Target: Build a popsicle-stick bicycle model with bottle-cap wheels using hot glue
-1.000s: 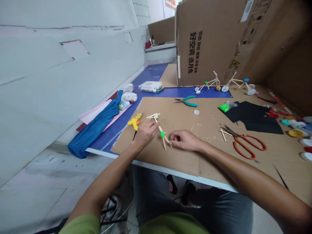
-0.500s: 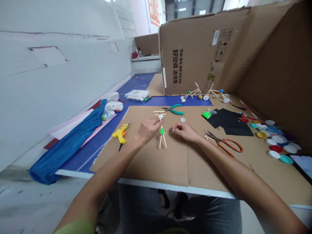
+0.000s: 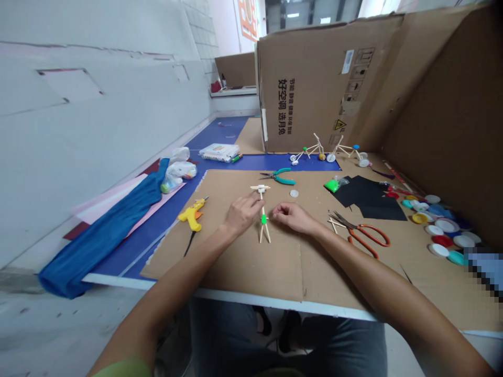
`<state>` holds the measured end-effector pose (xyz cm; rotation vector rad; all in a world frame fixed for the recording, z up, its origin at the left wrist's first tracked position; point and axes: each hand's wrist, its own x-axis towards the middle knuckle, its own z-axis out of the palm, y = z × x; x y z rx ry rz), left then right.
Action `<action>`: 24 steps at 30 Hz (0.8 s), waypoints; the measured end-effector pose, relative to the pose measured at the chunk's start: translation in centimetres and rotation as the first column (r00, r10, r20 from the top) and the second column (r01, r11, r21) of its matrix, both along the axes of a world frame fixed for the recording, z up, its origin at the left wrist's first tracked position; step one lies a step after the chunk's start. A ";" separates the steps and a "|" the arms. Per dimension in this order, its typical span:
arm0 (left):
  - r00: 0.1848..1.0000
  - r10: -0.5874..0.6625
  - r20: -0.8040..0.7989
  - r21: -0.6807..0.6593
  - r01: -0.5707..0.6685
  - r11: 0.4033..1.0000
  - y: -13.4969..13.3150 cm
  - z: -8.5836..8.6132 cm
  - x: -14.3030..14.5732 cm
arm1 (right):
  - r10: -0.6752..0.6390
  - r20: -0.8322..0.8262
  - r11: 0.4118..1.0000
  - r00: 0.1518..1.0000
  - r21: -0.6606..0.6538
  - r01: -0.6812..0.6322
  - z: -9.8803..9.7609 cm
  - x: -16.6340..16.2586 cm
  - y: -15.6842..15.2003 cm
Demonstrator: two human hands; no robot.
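Note:
A small stick model (image 3: 263, 209) made of thin wooden sticks lies over the cardboard mat, with a bright green joint (image 3: 264, 219) near its forked end and a white piece and crossing sticks at its far end. My left hand (image 3: 244, 213) has its fingertips closed on the model's middle stick, from the left side. Just right of the model, my right hand (image 3: 293, 217) rests on the mat with its fingers curled in. Whether anything is between those fingers is hidden. Beyond the hands lie teal-handled pliers (image 3: 281, 176) and a small whitish disc (image 3: 294, 193).
A yellow glue gun (image 3: 192, 214) lies left; orange-handled scissors (image 3: 363, 230) and loose sticks lie right. Farther right are black sheets (image 3: 371, 196) and many bottle caps (image 3: 448, 225). Two finished-looking stick models (image 3: 310, 151) stand before a large cardboard box (image 3: 314, 89).
My left hand has brought the stick model slightly nearer and to the right, and its far crossing sticks sit at a different angle. My right hand has shifted a little left, closer to the model.

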<state>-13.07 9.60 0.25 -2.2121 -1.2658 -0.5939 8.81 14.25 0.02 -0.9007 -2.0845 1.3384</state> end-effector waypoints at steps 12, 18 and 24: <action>0.999 0.030 0.022 -0.024 -0.030 0.999 -1.0 -0.1 -0.2 | 0.194 0.176 0.976 0.965 0.067 -0.209 0.7 -1.0 -2.9; 1.000 0.024 0.012 0.002 -0.024 1.000 -0.7 -0.2 -0.1 | 0.175 0.156 0.976 0.972 0.104 -0.192 0.2 -1.1 -2.8; 1.000 0.012 0.019 0.009 -0.012 1.000 -0.5 -0.2 -0.3 | 0.165 0.134 0.979 0.977 0.097 -0.179 0.5 -1.1 -2.8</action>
